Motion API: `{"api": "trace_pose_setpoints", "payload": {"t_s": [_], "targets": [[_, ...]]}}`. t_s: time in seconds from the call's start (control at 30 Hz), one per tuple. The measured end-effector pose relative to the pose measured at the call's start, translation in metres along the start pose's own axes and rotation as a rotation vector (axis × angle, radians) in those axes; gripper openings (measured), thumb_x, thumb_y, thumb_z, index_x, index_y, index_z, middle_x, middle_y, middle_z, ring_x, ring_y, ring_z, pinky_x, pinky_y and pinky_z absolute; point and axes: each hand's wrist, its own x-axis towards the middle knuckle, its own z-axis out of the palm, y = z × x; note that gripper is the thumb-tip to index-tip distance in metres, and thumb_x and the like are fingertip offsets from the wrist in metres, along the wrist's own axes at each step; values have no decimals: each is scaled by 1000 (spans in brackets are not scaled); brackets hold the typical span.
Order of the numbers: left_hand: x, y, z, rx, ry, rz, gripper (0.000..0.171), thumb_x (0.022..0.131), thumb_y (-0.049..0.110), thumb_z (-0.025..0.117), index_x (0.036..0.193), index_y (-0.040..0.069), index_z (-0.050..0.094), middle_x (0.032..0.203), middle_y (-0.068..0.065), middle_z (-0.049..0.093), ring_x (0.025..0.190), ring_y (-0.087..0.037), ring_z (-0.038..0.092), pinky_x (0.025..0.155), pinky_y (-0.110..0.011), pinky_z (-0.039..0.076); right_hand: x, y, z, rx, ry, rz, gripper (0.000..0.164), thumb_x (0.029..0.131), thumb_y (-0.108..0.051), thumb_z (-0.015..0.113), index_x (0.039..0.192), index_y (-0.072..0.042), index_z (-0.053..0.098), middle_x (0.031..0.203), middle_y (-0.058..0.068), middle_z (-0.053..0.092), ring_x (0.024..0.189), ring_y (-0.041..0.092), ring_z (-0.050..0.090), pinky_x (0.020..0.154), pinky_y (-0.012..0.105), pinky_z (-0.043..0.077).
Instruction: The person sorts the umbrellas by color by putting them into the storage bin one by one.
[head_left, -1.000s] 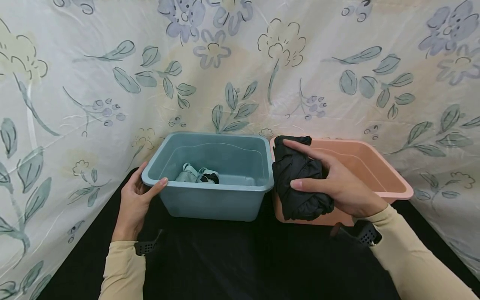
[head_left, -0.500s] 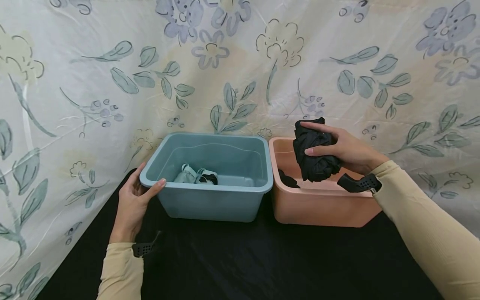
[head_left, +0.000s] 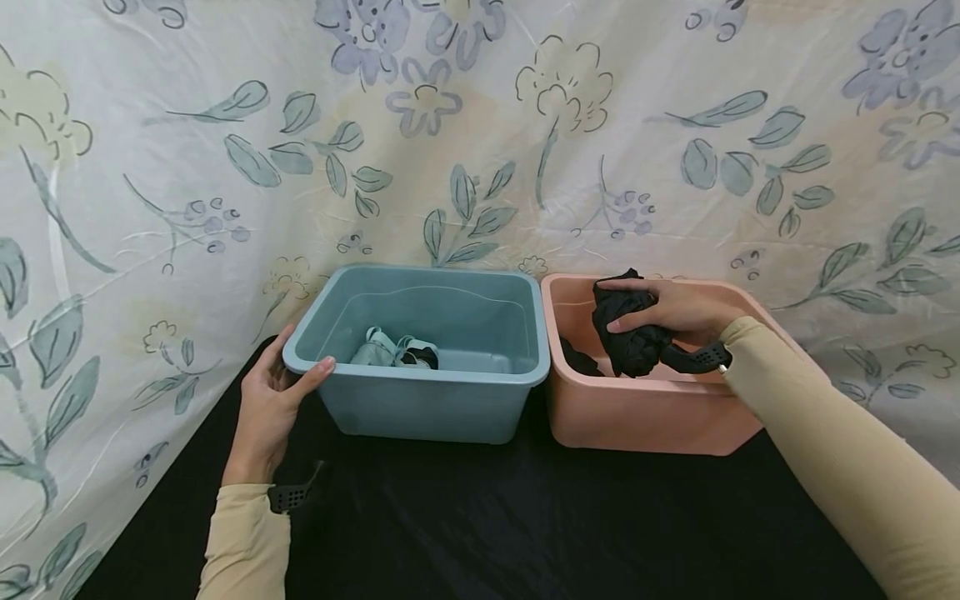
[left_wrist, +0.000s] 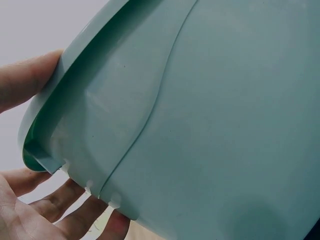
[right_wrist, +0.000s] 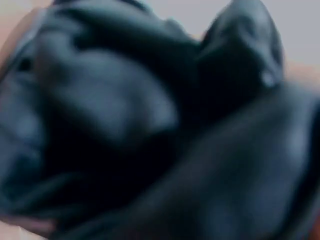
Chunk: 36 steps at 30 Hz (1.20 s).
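Note:
My left hand point(head_left: 266, 404) grips the near left corner of a blue plastic bin point(head_left: 435, 408). In the left wrist view the thumb lies on the rim, with the fingers against the outer wall point(left_wrist: 200, 125). My right hand point(head_left: 678, 310) holds a crumpled black fabric bundle point(head_left: 628, 333) inside the pink plastic bin point(head_left: 645, 417), thumb and fingers spread around it. Blurred dark folds of the bundle point(right_wrist: 115, 95) fill most of the right wrist view. What the bundle is cannot be told.
Inside the blue bin lie pale blue-green items point(head_left: 378, 348) with a black part. Another dark item point(head_left: 579, 358) lies at the left in the pink bin. Both bins stand side by side on a black cloth point(head_left: 480, 517), before a floral curtain point(head_left: 450, 125).
My right hand first lifted the black bundle up and right from the pink bin's left side, then lowered it into that bin, uncovering the dark item. My left hand kept its grip.

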Motion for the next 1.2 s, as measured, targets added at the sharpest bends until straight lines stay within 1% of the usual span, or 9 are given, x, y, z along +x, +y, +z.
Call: {"api": "trace_pose_setpoints", "payload": {"t_s": [0.17, 0.33, 0.57, 0.67, 0.83, 0.93, 1.03, 1.13, 1.2], "targets": [[0, 0, 1, 2, 3, -1, 85, 94, 17, 76, 162, 11, 24, 161, -15, 31, 147, -31, 32, 107, -17, 38, 12, 13, -2, -170, -7, -40, 84, 89, -34, 80, 159, -15, 36, 162, 25, 18, 134, 45, 44, 92, 43, 56], [0, 0, 1, 1, 6, 1, 85, 94, 17, 75, 162, 11, 24, 161, -15, 31, 147, -32, 32, 108, -19, 38, 21, 17, -1, -350, 11, -58, 84, 84, -46, 81, 154, -15, 46, 159, 23, 25, 132, 44, 42, 95, 44, 53], [0, 1, 2, 10, 9, -7, 85, 94, 18, 75, 162, 11, 24, 162, -15, 31, 147, -32, 32, 108, -20, 37, 29, 19, 5, -251, -94, 11, 86, 85, -33, 84, 155, -6, 41, 161, 29, 16, 138, 49, 34, 103, 53, 48], [0, 1, 3, 7, 9, -4, 85, 94, 18, 76, 162, 11, 25, 162, -15, 31, 147, -31, 32, 108, -19, 38, 32, 19, 7, -277, -79, 30, 84, 83, -30, 86, 153, -7, 45, 163, 27, 15, 141, 47, 28, 106, 56, 43], [1, 2, 4, 5, 6, -3, 85, 94, 17, 75, 162, 11, 25, 161, -15, 31, 147, -31, 32, 108, -19, 38, 35, 19, 9, -298, -80, 29, 83, 82, -28, 87, 151, -6, 47, 161, 27, 16, 138, 46, 29, 105, 55, 45], [1, 2, 4, 7, 8, -4, 85, 94, 17, 75, 162, 11, 25, 162, -15, 31, 147, -32, 32, 108, -19, 38, 35, 20, 9, -258, -107, 38, 84, 83, -26, 86, 152, -4, 45, 159, 28, 18, 133, 45, 38, 98, 48, 52], [0, 2, 4, 11, 13, -6, 85, 94, 18, 75, 162, 11, 25, 162, -15, 31, 147, -32, 32, 109, -20, 37, 34, 20, 9, -245, -117, 60, 84, 83, -26, 86, 153, -5, 44, 156, 27, 21, 116, 40, 51, 78, 38, 57], [0, 2, 5, 11, 18, -8, 85, 94, 17, 76, 161, 11, 25, 162, -15, 31, 147, -31, 31, 108, -20, 37, 35, 20, 9, -302, -108, 74, 85, 82, -32, 87, 152, -8, 45, 156, 26, 20, 96, 34, 53, 59, 34, 49], [-1, 1, 5, 10, 19, -9, 85, 94, 17, 76, 162, 11, 25, 162, -15, 31, 147, -31, 31, 108, -19, 38, 35, 21, 9, -305, -110, 83, 86, 81, -33, 87, 153, -9, 46, 157, 25, 20, 88, 31, 52, 54, 33, 45]]}}
